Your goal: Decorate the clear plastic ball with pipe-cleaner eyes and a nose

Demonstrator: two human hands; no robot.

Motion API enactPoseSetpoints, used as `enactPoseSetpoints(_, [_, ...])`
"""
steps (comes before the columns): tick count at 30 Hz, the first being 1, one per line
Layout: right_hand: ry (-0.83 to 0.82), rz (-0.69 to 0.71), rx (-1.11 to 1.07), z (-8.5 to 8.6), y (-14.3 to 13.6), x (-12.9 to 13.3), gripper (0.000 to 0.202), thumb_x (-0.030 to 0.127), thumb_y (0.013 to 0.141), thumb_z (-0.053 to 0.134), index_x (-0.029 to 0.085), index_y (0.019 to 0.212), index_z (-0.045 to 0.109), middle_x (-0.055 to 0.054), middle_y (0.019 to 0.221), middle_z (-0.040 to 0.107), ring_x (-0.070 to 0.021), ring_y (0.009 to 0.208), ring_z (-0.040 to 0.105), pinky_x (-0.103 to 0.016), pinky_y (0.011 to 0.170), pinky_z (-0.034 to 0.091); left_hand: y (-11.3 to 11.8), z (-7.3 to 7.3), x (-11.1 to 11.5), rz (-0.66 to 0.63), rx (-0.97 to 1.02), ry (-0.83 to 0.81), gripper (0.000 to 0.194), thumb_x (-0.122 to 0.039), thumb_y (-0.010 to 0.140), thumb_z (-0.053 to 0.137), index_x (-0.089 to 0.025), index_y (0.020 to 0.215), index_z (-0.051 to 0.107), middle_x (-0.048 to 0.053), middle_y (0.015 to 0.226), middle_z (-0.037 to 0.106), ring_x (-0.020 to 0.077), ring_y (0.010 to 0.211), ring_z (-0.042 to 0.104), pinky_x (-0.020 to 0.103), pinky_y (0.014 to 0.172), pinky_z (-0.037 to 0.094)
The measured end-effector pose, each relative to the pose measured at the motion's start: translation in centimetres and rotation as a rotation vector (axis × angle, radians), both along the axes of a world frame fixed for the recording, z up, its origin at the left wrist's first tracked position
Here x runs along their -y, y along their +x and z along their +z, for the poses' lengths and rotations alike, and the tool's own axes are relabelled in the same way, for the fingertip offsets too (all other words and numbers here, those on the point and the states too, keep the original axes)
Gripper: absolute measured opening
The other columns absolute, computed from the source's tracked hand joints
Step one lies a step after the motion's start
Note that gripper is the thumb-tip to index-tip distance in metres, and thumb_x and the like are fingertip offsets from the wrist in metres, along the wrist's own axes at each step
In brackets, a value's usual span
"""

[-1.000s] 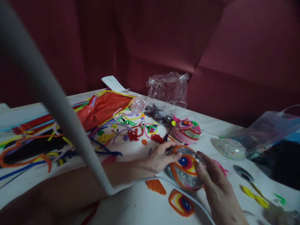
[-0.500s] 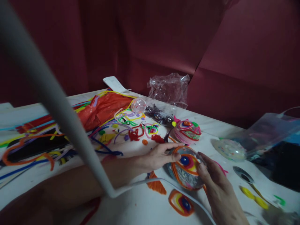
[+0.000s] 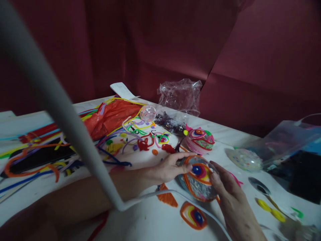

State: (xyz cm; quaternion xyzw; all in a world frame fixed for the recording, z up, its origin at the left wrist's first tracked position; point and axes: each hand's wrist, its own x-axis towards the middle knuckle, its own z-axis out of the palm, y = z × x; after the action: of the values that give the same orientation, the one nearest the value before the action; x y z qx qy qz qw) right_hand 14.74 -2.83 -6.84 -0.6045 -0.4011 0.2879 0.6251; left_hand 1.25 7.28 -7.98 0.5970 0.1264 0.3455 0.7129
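A clear ball [image 3: 198, 187] banded with orange pipe cleaner rests low over the white table, an eye shape in orange, yellow, red and blue on its upper side. My left hand [image 3: 173, 167] holds its left side, with thumb on the front and fingers behind. From the right, my right hand [image 3: 230, 194] grips the ball, thumb near the eye's right corner. Just in front lies a loose orange, yellow and blue eye piece [image 3: 194, 216], with an orange triangular piece [image 3: 167, 196] to its left. Behind the ball sits a pink-wrapped ball [image 3: 200, 140] with its own eye.
A grey pole [image 3: 82, 144] and white cable cross the view at left and centre. Pipe cleaners and a red plastic bag [image 3: 112, 117] cover the left side. Clear plastic [image 3: 179, 97] lies behind; a dotted clear ball [image 3: 245, 160] and yellow coils [image 3: 271, 210] are at right.
Both hands keep hold of the ball, which has shifted very slightly left and up in the view. The other things look unchanged.
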Motion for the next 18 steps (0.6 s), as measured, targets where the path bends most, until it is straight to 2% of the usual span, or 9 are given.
enactPoseSetpoints(4, [-0.007, 0.005, -0.099, 0.5, -0.3, 0.1, 0.056, 0.058, 0.067, 0.071, 0.022, 0.108, 0.059, -0.006, 0.109, 0.062, -0.0280, 0.105, 0.053, -0.029, 0.074, 0.052, 0.0, 0.2, 0.0, 0.001, -0.028, -0.035, 0.065, -0.046, 0.063, 0.072, -0.014, 0.118, 0.056, 0.014, 0.118, 0.059, 0.0299, 0.109, 0.054, 0.041, 0.094, 0.041])
enactPoseSetpoints(9, [-0.064, 0.043, -0.148, 0.3, 0.2, 0.1, 0.062, 0.062, 0.067, 0.069, 0.022, 0.112, 0.058, -0.007, 0.113, 0.060, -0.0285, 0.108, 0.051, -0.034, 0.085, 0.047, 0.1, 0.0, 0.2, 0.026, -0.059, -0.047, 0.073, -0.049, 0.062, 0.072, -0.011, 0.120, 0.053, 0.017, 0.116, 0.060, 0.0307, 0.104, 0.058, 0.042, 0.091, 0.042])
enactPoseSetpoints(14, [-0.044, 0.108, -0.167, -0.1, 0.9, 0.0, 0.061, 0.053, 0.068, 0.074, 0.024, 0.117, 0.054, -0.007, 0.114, 0.059, -0.0290, 0.105, 0.052, -0.037, 0.083, 0.048, 0.2, -0.2, 0.3, 0.056, -0.041, -0.018, 0.074, -0.054, 0.061, 0.070, -0.010, 0.119, 0.054, 0.017, 0.116, 0.059, 0.0302, 0.104, 0.057, 0.041, 0.092, 0.041])
enactPoseSetpoints(18, [-0.041, 0.181, -0.205, 0.0, 1.1, 0.2, 0.064, 0.049, 0.069, 0.076, 0.021, 0.121, 0.051, -0.009, 0.119, 0.056, -0.0300, 0.111, 0.048, -0.040, 0.092, 0.043, 0.2, 0.0, 0.3, 0.083, -0.062, 0.023, 0.073, -0.055, 0.062, 0.069, -0.011, 0.119, 0.054, 0.016, 0.117, 0.059, 0.0302, 0.107, 0.055, 0.041, 0.093, 0.041])
